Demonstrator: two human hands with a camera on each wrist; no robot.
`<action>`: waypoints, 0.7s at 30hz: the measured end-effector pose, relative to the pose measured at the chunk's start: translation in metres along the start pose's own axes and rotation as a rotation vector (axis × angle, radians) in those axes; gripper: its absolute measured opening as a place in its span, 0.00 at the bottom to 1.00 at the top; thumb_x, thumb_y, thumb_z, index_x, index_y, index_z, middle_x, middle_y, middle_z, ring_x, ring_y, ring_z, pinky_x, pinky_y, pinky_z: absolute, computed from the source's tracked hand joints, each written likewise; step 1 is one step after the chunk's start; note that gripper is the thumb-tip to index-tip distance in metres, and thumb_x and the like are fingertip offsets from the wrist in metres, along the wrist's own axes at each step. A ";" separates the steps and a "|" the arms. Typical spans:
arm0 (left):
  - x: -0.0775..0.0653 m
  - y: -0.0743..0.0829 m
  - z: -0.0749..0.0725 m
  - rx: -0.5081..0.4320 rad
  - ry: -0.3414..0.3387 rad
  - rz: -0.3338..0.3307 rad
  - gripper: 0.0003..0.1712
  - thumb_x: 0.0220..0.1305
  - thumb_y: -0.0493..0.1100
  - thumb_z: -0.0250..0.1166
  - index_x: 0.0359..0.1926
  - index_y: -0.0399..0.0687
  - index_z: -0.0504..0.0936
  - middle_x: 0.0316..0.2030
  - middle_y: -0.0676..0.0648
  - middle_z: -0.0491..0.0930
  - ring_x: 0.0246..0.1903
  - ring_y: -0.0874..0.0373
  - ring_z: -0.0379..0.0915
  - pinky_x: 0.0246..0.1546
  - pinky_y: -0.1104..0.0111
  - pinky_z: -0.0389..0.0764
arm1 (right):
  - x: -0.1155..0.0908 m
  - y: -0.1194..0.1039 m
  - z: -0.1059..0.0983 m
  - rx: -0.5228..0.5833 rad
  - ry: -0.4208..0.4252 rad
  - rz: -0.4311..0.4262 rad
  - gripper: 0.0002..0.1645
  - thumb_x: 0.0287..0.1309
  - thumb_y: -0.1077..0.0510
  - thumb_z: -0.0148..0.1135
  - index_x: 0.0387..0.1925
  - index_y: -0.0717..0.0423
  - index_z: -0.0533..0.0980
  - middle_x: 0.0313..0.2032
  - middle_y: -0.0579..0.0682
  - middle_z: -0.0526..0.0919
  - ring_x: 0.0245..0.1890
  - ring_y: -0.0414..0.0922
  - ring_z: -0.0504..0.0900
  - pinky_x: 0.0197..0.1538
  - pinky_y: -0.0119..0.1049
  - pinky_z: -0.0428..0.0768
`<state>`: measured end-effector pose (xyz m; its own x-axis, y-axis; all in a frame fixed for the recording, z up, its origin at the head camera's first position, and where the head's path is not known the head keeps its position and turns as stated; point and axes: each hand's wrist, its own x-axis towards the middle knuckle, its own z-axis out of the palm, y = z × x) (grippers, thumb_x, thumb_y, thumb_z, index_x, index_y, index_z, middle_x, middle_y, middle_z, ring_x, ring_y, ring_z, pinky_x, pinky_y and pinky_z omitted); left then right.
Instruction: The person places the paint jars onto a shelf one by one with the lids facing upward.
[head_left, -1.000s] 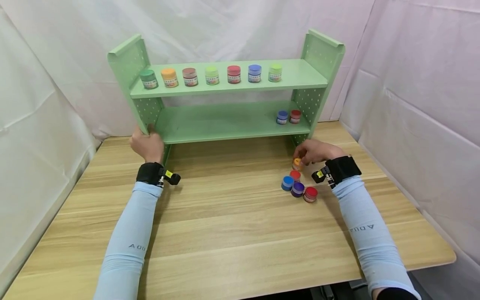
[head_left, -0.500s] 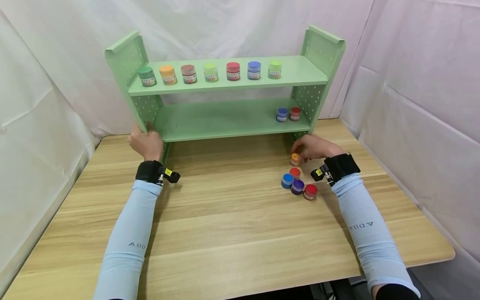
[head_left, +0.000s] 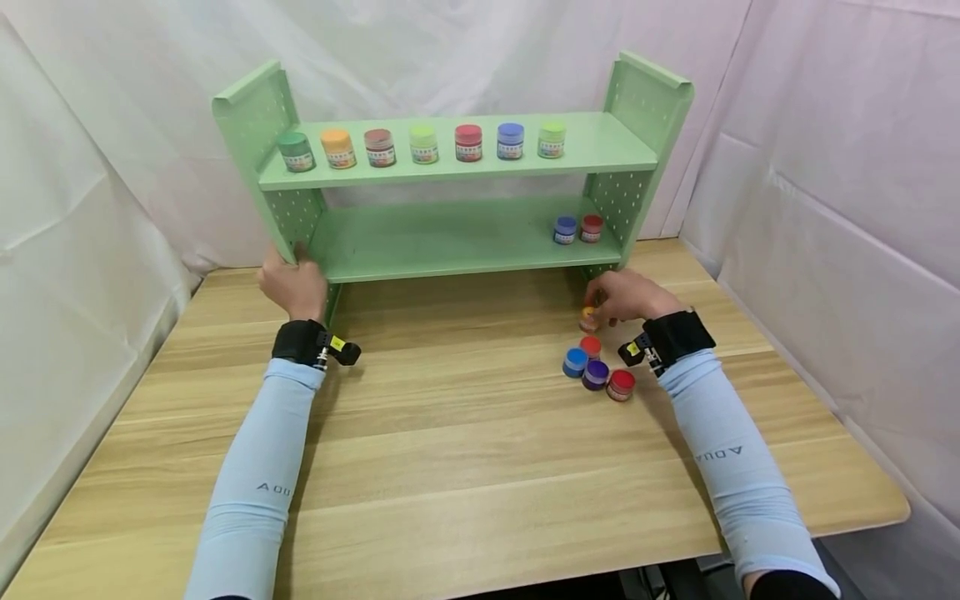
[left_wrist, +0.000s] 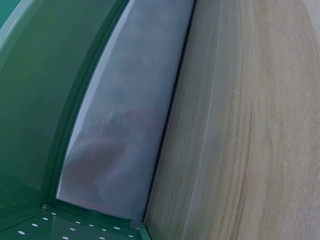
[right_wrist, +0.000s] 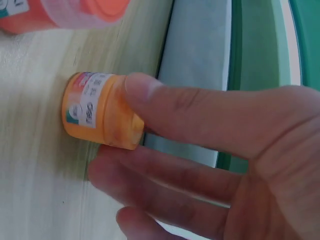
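Note:
My right hand (head_left: 628, 297) pinches an orange paint jar (right_wrist: 82, 107) by its lid, thumb on one side and fingers on the other. In the head view that jar stands on the table below the right end of a green metal shelf (head_left: 442, 237). Its top is partly covered by my fingers. My left hand (head_left: 295, 287) grips the lower front of the shelf's left side panel; some of its fingers are hidden behind the panel. The left wrist view catches the shelf's dotted panel (left_wrist: 55, 225) but not the hand.
Near the right hand stand a light red jar (head_left: 590, 346), a blue jar (head_left: 575, 361), a purple jar (head_left: 596, 375) and a dark red jar (head_left: 621, 383). Several jars line the upper board; a blue jar (head_left: 565, 230) and a red jar (head_left: 591, 228) stand on the lower board.
The orange jar sits slightly farther left and away from the light red jar than a second ago. My right fingers now cover more of its lid. The left hand keeps its place.

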<state>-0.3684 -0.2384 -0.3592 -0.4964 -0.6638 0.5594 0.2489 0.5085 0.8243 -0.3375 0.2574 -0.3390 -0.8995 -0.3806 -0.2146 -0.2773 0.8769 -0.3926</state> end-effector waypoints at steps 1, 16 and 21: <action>0.000 0.000 0.000 -0.001 -0.001 -0.001 0.15 0.69 0.35 0.63 0.53 0.44 0.88 0.52 0.42 0.88 0.54 0.53 0.86 0.58 0.60 0.83 | 0.000 0.000 0.001 -0.001 0.003 -0.008 0.13 0.63 0.59 0.70 0.47 0.60 0.83 0.41 0.58 0.86 0.31 0.49 0.86 0.35 0.38 0.85; 0.000 0.000 0.000 0.009 0.003 0.027 0.15 0.68 0.34 0.63 0.52 0.43 0.89 0.51 0.42 0.88 0.54 0.53 0.86 0.56 0.59 0.84 | 0.003 0.002 0.004 0.027 0.038 -0.052 0.21 0.59 0.66 0.72 0.54 0.64 0.81 0.44 0.62 0.86 0.32 0.50 0.86 0.36 0.38 0.86; 0.000 0.000 0.000 -0.001 0.010 0.024 0.14 0.68 0.34 0.63 0.51 0.43 0.89 0.50 0.43 0.89 0.53 0.54 0.87 0.56 0.58 0.84 | 0.005 0.006 0.006 0.028 0.039 -0.069 0.20 0.58 0.65 0.73 0.53 0.62 0.82 0.45 0.63 0.86 0.33 0.47 0.85 0.36 0.38 0.87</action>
<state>-0.3686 -0.2382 -0.3595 -0.4816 -0.6570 0.5801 0.2613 0.5242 0.8106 -0.3415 0.2585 -0.3481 -0.8913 -0.4274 -0.1514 -0.3298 0.8402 -0.4304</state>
